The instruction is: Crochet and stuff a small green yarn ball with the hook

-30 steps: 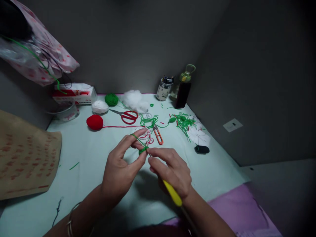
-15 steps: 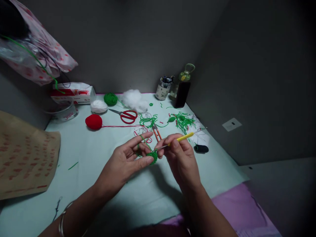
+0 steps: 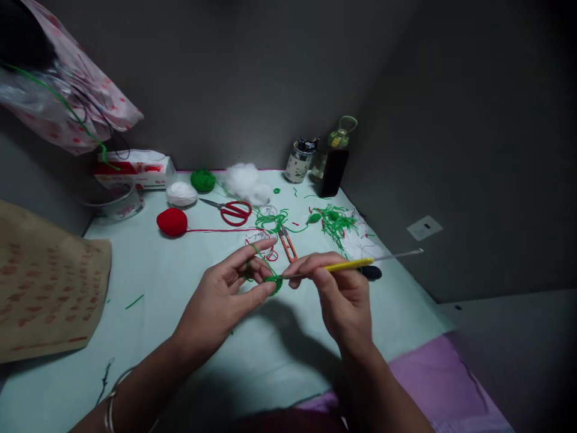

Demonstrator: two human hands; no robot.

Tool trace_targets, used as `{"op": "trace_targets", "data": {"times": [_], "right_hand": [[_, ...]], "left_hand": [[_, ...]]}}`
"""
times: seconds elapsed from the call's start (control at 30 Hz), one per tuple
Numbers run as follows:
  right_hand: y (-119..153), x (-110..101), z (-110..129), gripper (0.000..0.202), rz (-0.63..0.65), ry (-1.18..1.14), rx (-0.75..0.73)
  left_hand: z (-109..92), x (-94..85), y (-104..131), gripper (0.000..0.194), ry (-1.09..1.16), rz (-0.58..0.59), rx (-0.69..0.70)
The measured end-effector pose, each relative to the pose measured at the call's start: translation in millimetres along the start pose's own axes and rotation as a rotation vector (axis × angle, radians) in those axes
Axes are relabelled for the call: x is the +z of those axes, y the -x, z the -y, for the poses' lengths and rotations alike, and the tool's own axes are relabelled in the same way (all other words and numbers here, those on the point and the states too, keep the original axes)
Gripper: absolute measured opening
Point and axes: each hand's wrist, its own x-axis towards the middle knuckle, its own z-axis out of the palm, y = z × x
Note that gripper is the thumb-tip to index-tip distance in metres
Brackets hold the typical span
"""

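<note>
My left hand (image 3: 234, 285) pinches a small green crochet piece (image 3: 276, 285) between thumb and fingers. Green yarn (image 3: 265, 251) runs from the piece up over the raised index finger. In my right hand (image 3: 340, 294) is a yellow-handled crochet hook (image 3: 349, 264), held like a pen and almost level. Its left tip meets the edge of the green piece; its other metal end points out to the right. Just beyond the hands lie orange thread snips (image 3: 288, 245) and a tangle of green yarn scraps (image 3: 270, 221).
Red-handled scissors (image 3: 235, 213), a red yarn ball (image 3: 172, 222), a white yarn ball (image 3: 181, 194), a green yarn ball (image 3: 202, 180) and white stuffing (image 3: 246, 183) lie behind. A pen cup (image 3: 298, 162), a phone (image 3: 334, 173) and a paper bag (image 3: 54, 288) stand around. Green clippings (image 3: 338, 225) lie right.
The crochet hook has turned from slanting upward to nearly level, its far end swinging right and down. My right hand has rolled and shifted slightly right; the green piece has tilted in my left hand.
</note>
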Motion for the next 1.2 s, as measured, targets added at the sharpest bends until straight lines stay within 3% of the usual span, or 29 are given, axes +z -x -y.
{"op": "trace_targets", "data": {"times": [0.1, 0.17, 0.4, 0.73, 0.93, 1.2], "right_hand": [[4.5, 2.4, 4.9, 0.02, 0.021, 0.152, -0.11], [6.1, 4.5, 5.6, 0.021, 0.016, 0.136, -0.154], [3.9, 8.1, 2.0, 0.019, -0.018, 0.05, -0.148], [-2.8, 5.9, -4.7, 0.018, -0.075, -0.126, 0.026], [-5.8, 4.7, -8.0, 0.018, -0.074, -0.246, 0.117], [-0.9, 1.4, -0.1, 0.02, -0.011, 0.074, -0.018]], "left_hand": [[-1.6, 2.5, 1.2, 0.053, -0.061, -0.056, 0.078], [-1.9, 3.0, 2.1, 0.051, -0.088, -0.072, 0.103], [-1.6, -1.3, 3.9, 0.05, -0.081, -0.053, 0.102], [2.5, -9.2, -6.3, 0.048, 0.146, 0.126, -0.042], [4.5, -11.1, -5.9, 0.047, 0.126, 0.127, -0.056], [0.5, -5.2, -4.0, 0.047, -0.017, 0.008, 0.006]]}}
